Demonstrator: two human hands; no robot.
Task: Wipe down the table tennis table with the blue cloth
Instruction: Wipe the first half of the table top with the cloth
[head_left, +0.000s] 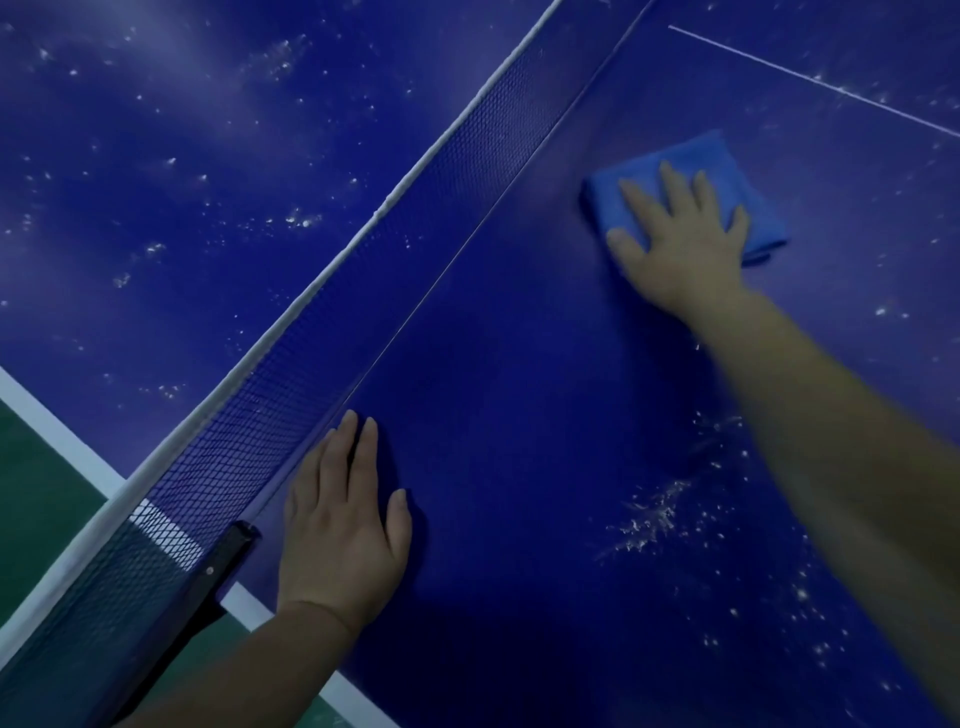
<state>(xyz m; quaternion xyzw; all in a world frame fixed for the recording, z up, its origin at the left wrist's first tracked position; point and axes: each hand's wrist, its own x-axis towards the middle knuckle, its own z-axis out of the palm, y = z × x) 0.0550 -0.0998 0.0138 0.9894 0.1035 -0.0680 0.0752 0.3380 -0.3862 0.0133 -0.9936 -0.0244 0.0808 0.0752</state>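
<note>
The dark blue table tennis table (509, 415) fills the view. A folded light blue cloth (680, 161) lies on the near half, close to the net. My right hand (680, 239) presses flat on the cloth with fingers spread. My left hand (343, 530) rests flat on the bare table surface beside the net, near the table's side edge, holding nothing. White crumbs and dust (654, 514) are scattered on the near half under my right forearm. More white specks (296, 221) dot the far half beyond the net.
The net (322, 332) with its white top band runs diagonally from lower left to top centre. Its black clamp post (218, 571) sits at the table's side edge. A white centre line (810, 78) crosses the upper right. Green floor (36, 493) shows at left.
</note>
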